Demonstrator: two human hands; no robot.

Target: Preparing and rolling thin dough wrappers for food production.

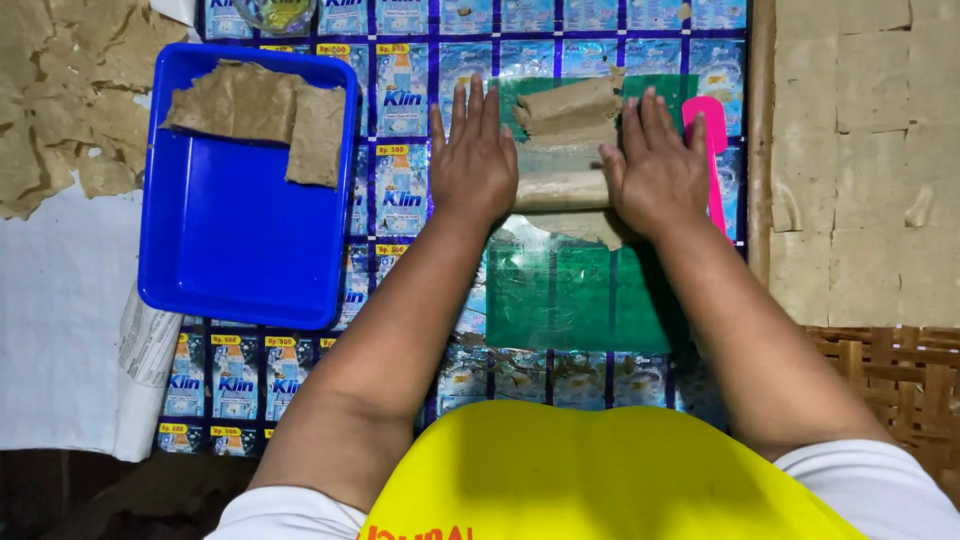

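Both your left hand [473,160] and right hand [655,168] lie spread flat on that dough roll [562,188]; looks soft and tear-prone, so press at its ends, gently.

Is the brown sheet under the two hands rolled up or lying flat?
Partly rolled: the brown sheet forms a tube between left hand and right hand.

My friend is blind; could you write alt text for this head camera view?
Two hands, left and right, press flat on a roll of brown dough over a green sheet. A blue tray holding dough sheets lies left, a pink spatula right.
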